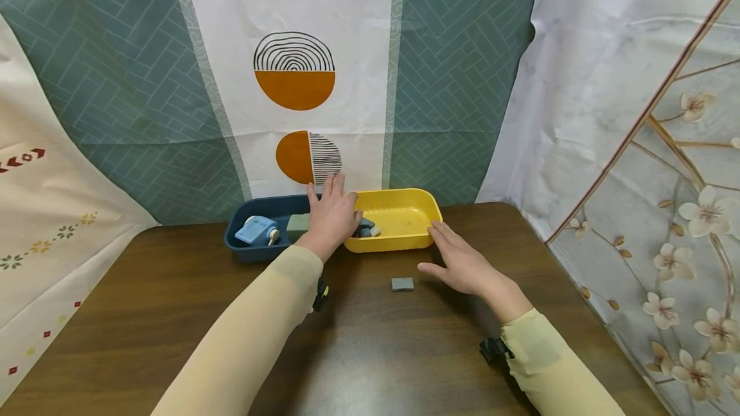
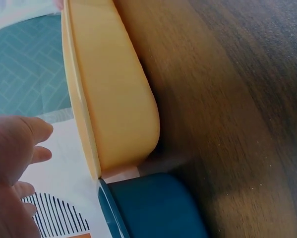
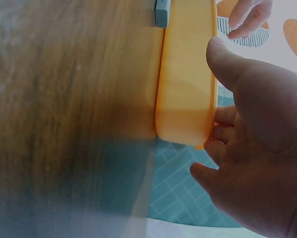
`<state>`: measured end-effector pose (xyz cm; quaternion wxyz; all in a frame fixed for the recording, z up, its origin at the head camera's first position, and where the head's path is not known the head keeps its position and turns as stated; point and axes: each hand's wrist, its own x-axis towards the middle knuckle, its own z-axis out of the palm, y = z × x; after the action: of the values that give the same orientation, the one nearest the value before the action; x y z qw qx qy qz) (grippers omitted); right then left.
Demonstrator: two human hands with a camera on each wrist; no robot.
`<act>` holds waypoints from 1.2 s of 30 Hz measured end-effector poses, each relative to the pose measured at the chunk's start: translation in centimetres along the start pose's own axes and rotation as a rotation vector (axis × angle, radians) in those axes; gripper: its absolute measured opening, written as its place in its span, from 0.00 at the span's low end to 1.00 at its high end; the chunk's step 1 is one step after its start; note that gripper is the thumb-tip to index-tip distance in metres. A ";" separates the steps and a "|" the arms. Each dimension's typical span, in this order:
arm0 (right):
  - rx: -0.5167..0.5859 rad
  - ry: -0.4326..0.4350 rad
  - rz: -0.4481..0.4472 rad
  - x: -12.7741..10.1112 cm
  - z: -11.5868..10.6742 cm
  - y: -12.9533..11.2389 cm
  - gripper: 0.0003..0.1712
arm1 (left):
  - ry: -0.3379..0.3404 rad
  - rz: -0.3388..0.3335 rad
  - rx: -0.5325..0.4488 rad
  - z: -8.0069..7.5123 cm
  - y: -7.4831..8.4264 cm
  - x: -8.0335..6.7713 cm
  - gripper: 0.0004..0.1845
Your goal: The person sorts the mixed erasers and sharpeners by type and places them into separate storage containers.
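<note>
Left hand (image 1: pixel 331 217) hovering over yellow tray's (image 1: pixel 424 204) near-left corner, fingers relaxed; right hand (image 1: pixel 462 266) spreading loose beside its rim. Tray judging light, stiff, slick plastic; gripping rim edges.

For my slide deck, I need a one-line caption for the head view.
Left hand over the adjoining blue tray and yellow tray; right hand beside a small grey block.
</note>
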<state>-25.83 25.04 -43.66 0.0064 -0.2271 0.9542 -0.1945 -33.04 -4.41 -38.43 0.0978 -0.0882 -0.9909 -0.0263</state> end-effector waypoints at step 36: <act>-0.006 0.012 -0.003 -0.1 0.0 -0.2 0.55 | -0.028 0.199 -0.012 -0.9 0.8 -5.4 0.36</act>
<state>-25.70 24.92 -43.61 -0.0004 -0.2273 0.9545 -0.1932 -27.47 -4.61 -38.55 0.0855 -0.1871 -0.9784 -0.0210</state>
